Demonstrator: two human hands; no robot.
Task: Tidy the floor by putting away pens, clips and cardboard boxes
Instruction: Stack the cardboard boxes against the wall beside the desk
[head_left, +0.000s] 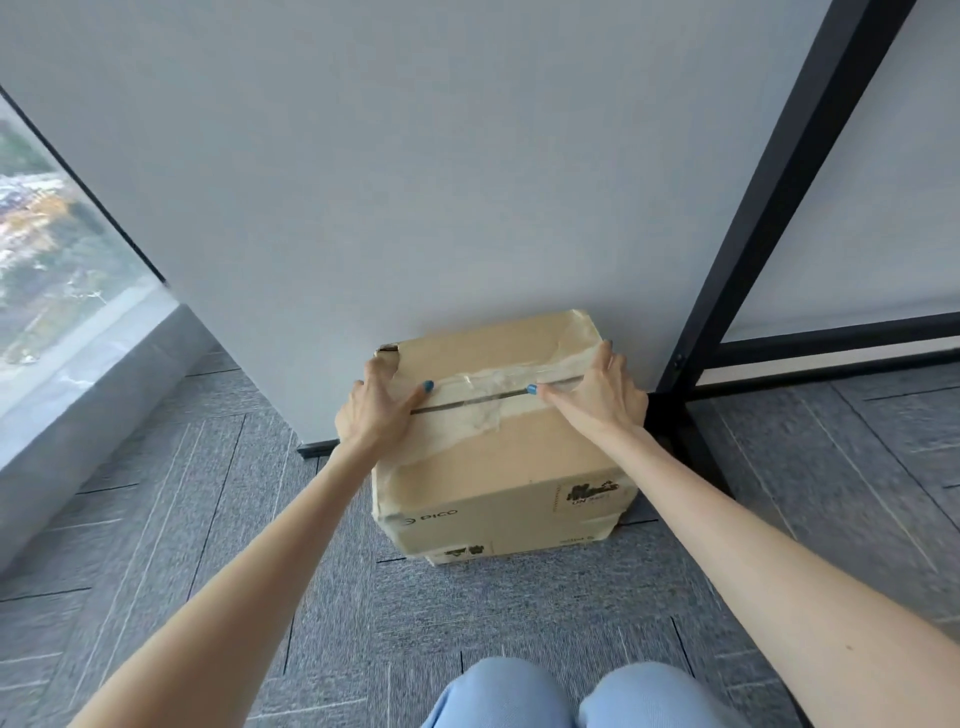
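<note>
A taped brown cardboard box (498, 462) marked PICO stands on the grey carpet against the white wall, on top of a second, flatter cardboard box (524, 552) whose edge shows underneath. My left hand (376, 410) lies on the top box's left edge, fingers straight, thumb stretched along the taped seam. My right hand (597, 395) lies on the right edge the same way, thumb on the seam. No pens or clips are in view.
A black metal frame (769, 208) of a glass partition stands just right of the boxes. A floor-length window (52, 249) with a grey sill runs along the left. My knees in light blue trousers (571, 696) are at the bottom.
</note>
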